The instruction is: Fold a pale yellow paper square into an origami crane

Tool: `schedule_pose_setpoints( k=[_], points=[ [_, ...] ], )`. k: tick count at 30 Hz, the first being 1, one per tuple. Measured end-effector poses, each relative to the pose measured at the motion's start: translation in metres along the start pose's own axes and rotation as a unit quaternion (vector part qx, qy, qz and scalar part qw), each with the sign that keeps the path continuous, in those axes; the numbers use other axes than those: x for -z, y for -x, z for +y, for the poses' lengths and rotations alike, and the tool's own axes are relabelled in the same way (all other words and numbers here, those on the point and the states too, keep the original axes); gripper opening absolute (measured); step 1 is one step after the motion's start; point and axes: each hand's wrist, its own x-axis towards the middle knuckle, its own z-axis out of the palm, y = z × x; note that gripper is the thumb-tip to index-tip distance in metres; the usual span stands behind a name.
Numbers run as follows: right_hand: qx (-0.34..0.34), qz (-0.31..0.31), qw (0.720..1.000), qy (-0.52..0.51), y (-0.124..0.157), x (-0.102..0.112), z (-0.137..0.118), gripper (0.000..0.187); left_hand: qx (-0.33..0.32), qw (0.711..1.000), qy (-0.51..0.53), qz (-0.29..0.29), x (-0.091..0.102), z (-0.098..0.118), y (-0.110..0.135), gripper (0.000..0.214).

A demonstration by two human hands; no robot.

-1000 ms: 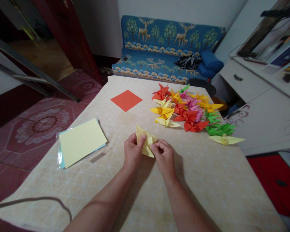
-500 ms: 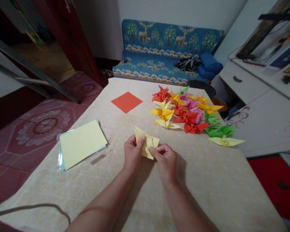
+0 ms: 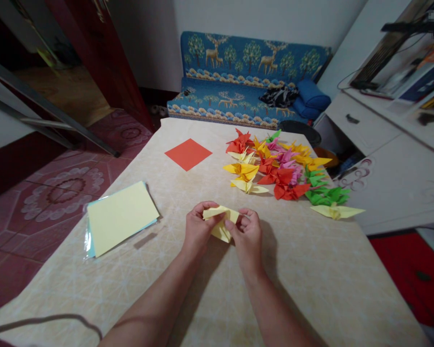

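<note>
1. The cloth-covered table (image 3: pixel 311 270) is the largest thing here; its near end runs out of view at the bottom.
2. The blue deer-patterned sofa (image 3: pixel 235 91) stands beyond it, its lower front hidden by the tabletop.
3. Origami cranes (image 3: pixel 282 178) in red, orange, yellow, pink and green crowd the table's far right, overlapping so much that single birds are hard to separate.
4. A stack of paper (image 3: pixel 125 219) lies at left, pale yellow on top; only blue edges and clear wrapping show beneath.
5. A red-orange paper square (image 3: pixel 188 154) lies flat near the far edge.
6. The left hand (image 3: pixel 198 229) pinches the folded yellow paper (image 3: pixel 222 233), its thumb partly hidden under the upper flap. The right hand (image 3: pixel 249 236) grips the other side, thumb on the paper, fingers curled and partly concealed.
7. That paper, held above the table's middle, is pale yellow, creased and angular, with a raised top flap; its inner folds are unclear.
8. A small greyish strip (image 3: pixel 145 240) beside the stack is too indistinct to identify.
</note>
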Motion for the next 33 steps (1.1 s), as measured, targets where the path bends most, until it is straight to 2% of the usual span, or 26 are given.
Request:
schedule_pose_setpoints(
  k=[3,8,12,18,21,26,29,33],
  points=[
    [-0.001,-0.007,1.0,0.004,-0.002,0.002,0.001,0.042,0.024,0.999,0.001,-0.021,-0.001,0.001,0.001,0.031],
    [0.01,-0.004,0.998,0.066,-0.004,0.007,0.007,0.021,0.041,0.999,-0.019,-0.02,-0.005,0.0,0.004,0.031],
    [0.025,0.015,0.994,0.107,-0.003,0.008,0.008,0.02,0.027,0.999,-0.04,-0.026,-0.005,-0.003,0.005,0.029],
    [0.02,0.023,0.992,0.124,-0.003,0.008,0.005,0.021,0.061,0.996,-0.053,-0.044,-0.002,-0.005,0.005,0.031],
    [0.013,0.014,0.995,0.102,-0.001,0.007,0.004,0.019,0.043,0.997,-0.048,-0.032,-0.002,-0.005,0.006,0.031],
    [-0.008,-0.036,0.999,-0.002,0.002,-0.001,0.001,0.022,0.016,0.999,-0.028,-0.001,-0.003,-0.005,0.006,0.029],
    [-0.007,-0.042,0.999,-0.003,0.003,-0.003,0.001,0.027,-0.008,1.0,-0.018,0.016,-0.003,-0.004,0.004,0.03],
    [-0.003,-0.059,0.998,0.021,0.001,0.001,0.002,0.023,-0.046,0.998,-0.027,0.012,-0.001,0.0,0.003,0.051]
  ],
)
